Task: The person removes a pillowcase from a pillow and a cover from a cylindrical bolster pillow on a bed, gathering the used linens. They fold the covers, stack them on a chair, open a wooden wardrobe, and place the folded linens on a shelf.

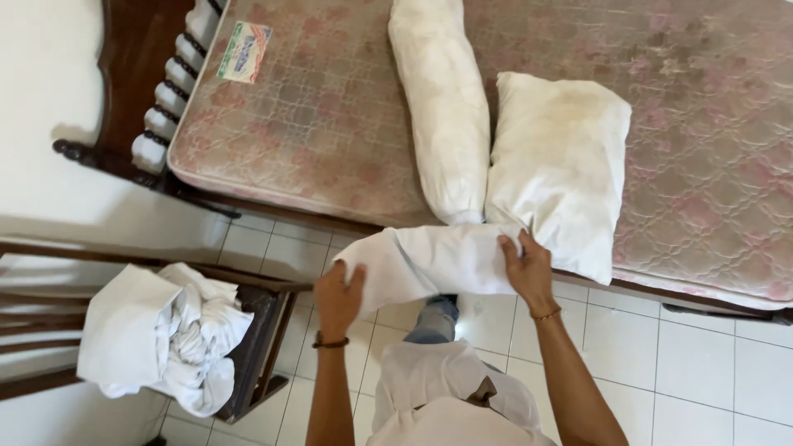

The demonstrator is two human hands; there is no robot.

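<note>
**Ana:** Hands first, then. Left hand (339, 299) grips the near end of a white pillowcase (429, 260), fingers curled over the cloth. Right hand (527, 268) is pressed on the far end, right where the fabric meets the square pillow (557, 169). The two hands are well apart, the cloth bunched between them.

**Ben:** And the pillowcase hangs off the edge of the bare mattress (330, 124), over the tiled floor (661, 363). That's my worry. If the left grip slackens, I'd expect that end to drop onto the tiles.

**Ana:** Fair. I can't tell whether the right hand has actually pinched the cloth or only rests flat on it. If it's only resting, a pull from the left could slide the fabric out from under the palm.

**Ben:** The square pillow itself overhangs the mattress edge at its lower corner. A tug toward the body might drag it off the bed.

**Ana:** The long bolster (442, 107) lies just beside it, touching along one side, so a shove on the pillow could roll that one too.

**Ben:** The cloth is twisted in the middle. I can't see where its opening is. Pulled tight like that, it may snag rather than spread.

**Ana:** Off to the left, a heap of white linen (161, 339) sits loosely on a wooden chair (264, 330), some of it hanging over the front of the seat. A bump with the elbow could tip it down.
</note>
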